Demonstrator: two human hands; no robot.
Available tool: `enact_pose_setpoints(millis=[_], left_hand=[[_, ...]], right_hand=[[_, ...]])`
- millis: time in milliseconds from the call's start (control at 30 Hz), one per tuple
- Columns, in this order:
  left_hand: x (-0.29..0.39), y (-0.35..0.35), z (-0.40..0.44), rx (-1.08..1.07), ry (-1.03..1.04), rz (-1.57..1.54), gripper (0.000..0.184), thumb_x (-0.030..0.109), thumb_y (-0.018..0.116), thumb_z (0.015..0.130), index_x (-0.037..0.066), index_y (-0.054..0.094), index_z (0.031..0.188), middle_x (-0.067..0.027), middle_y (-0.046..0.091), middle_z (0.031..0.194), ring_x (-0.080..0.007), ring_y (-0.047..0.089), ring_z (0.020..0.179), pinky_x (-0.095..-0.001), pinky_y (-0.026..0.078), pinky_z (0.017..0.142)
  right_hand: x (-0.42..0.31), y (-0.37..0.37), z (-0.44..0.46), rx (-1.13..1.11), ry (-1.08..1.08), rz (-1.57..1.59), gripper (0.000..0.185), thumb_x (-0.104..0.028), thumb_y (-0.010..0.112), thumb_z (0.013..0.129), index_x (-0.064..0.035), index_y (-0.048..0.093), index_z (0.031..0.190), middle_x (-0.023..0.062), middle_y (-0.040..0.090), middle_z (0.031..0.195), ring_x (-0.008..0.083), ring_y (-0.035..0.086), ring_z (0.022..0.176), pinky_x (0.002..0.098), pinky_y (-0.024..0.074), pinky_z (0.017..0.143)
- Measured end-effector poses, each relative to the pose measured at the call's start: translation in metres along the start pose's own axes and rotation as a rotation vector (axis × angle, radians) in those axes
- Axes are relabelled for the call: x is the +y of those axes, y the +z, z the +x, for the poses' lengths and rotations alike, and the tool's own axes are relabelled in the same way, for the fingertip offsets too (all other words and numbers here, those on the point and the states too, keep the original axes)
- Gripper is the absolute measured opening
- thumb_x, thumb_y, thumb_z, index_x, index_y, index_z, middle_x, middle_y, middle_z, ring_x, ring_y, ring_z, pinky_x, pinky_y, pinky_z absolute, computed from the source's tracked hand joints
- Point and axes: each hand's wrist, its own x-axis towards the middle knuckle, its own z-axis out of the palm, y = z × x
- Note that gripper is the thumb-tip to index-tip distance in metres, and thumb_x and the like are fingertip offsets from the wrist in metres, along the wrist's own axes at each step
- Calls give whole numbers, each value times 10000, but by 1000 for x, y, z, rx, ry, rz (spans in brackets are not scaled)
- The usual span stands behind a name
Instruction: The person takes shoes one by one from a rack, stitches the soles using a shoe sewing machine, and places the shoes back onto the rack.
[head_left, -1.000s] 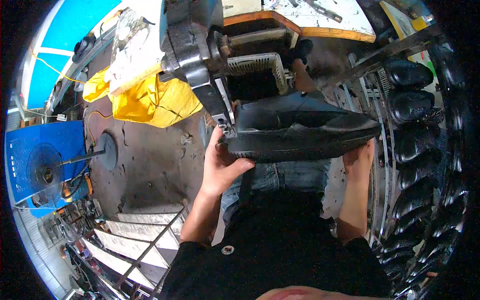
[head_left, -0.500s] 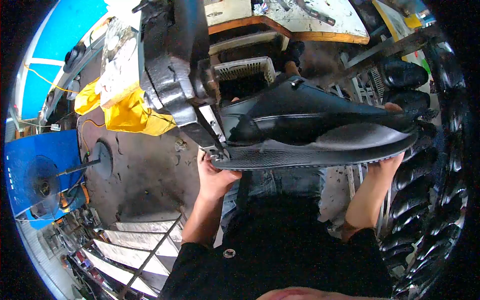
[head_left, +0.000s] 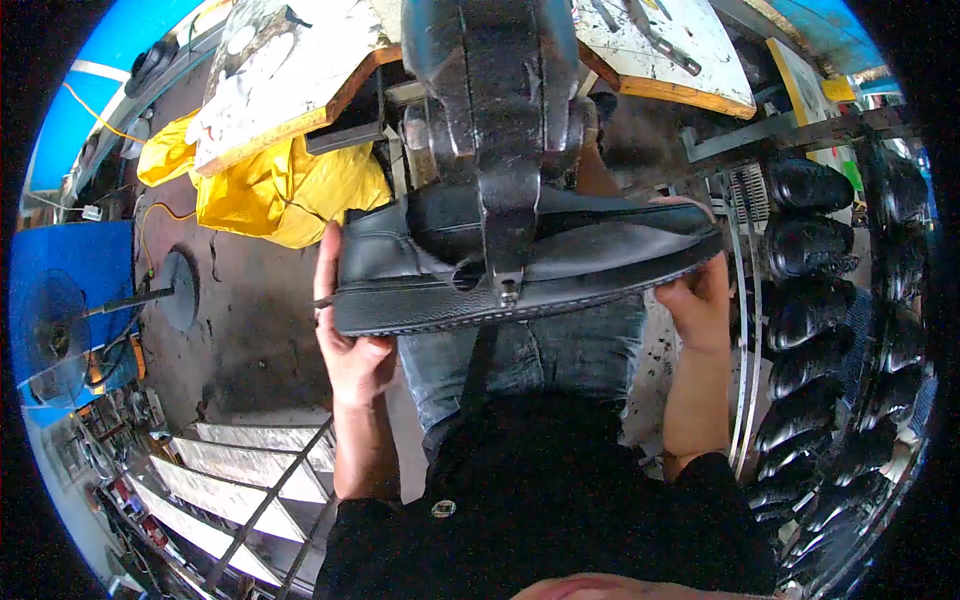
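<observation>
A black leather shoe [head_left: 610, 258] lies sideways between my hands, its sole edge turned toward me. My left hand [head_left: 355, 365] wraps the heel end, with the thumb under the sole and the fingers up behind the heel. At the toe, my right hand [head_left: 700, 305] grips from below and around the tip. The dark arm of a stitching machine [head_left: 508, 190] comes down in front of the shoe's side. Its small metal foot [head_left: 508, 290] sits at the sole edge near mid-length; whether it presses on the sole I cannot tell.
A white worktable [head_left: 290, 75] stands ahead, with a yellow bag [head_left: 290, 195] beneath its edge. To the right, racks hold many black shoes [head_left: 810, 250]. A standing fan [head_left: 70, 335] is at far left, and a rack of white shelves [head_left: 230, 480] lies lower left.
The shoe has slid left relative to the machine, so the metal foot has gone from the heel end to about mid-sole. Both hands keep hold. My view has shifted as well.
</observation>
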Motion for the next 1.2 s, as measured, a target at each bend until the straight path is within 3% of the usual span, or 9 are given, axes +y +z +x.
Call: enact_pose_setpoints(millis=[367,467,633,700,767,933,1033,1100,1200], left_hand=[[13,-40,-2,22,77,32,1088,214,901,701,8,239,1539,-154,426,1484,-273,478,1329,-428,403,1108],[16,-52,-6,98,136,272,954,217,854,760,-5,307,1509,-152,424,1490,-265,480,1323,-410,384,1113],[28,-6,5,67,556,833,1061,532,816,731,-39,323,1477,-223,331,1555,-374,296,1452,-492,160,1206],[40,8,9,-114,629,1035,1046,527,849,675,-5,398,1454,-214,418,1509,-385,305,1449,-535,134,1200],[59,41,14,-330,576,1312,974,480,879,631,43,489,1408,-188,501,1452,-400,338,1433,-572,133,1186],[50,81,32,-398,454,1299,740,232,920,580,50,607,1226,-145,631,1226,-387,494,1298,-570,223,1157],[40,75,37,-463,312,1185,617,123,910,586,30,639,1132,-118,660,1108,-337,596,1145,-481,384,1078],[31,74,34,-363,178,849,544,62,891,611,17,655,1099,-99,668,1045,-277,644,1009,-380,484,951],[22,65,31,-372,133,721,547,10,884,618,14,652,1114,-72,665,1051,-200,639,976,-332,504,884]], right_hand=[[15,39,13,-236,72,73,726,39,798,738,-50,429,1357,57,544,1283,170,527,1206,320,445,1024],[15,52,13,-206,96,65,677,3,816,740,-48,467,1317,74,574,1248,181,580,1138,327,467,999],[14,63,19,-254,-21,-269,638,-111,846,752,-59,504,1287,112,620,1163,212,652,1033,349,531,865],[8,71,21,-289,-90,-345,668,-163,861,740,-62,501,1294,112,634,1160,225,652,1050,349,538,838],[-2,78,22,-284,-126,-404,632,-55,857,715,-53,548,1266,90,657,1135,178,644,1063,319,502,901],[-9,85,22,-334,-177,-565,636,-103,836,711,-53,547,1275,137,642,1197,318,647,1097,363,508,907],[-16,88,22,-340,-223,-695,655,-130,842,694,-53,549,1275,141,641,1192,339,644,1084,395,512,904],[-19,88,21,-340,-234,-742,628,-168,826,712,-67,544,1264,140,640,1170,351,634,1073,414,513,903],[-19,85,22,-353,-262,-789,622,-237,822,724,-78,540,1254,134,637,1153,367,607,1088,433,506,911]])
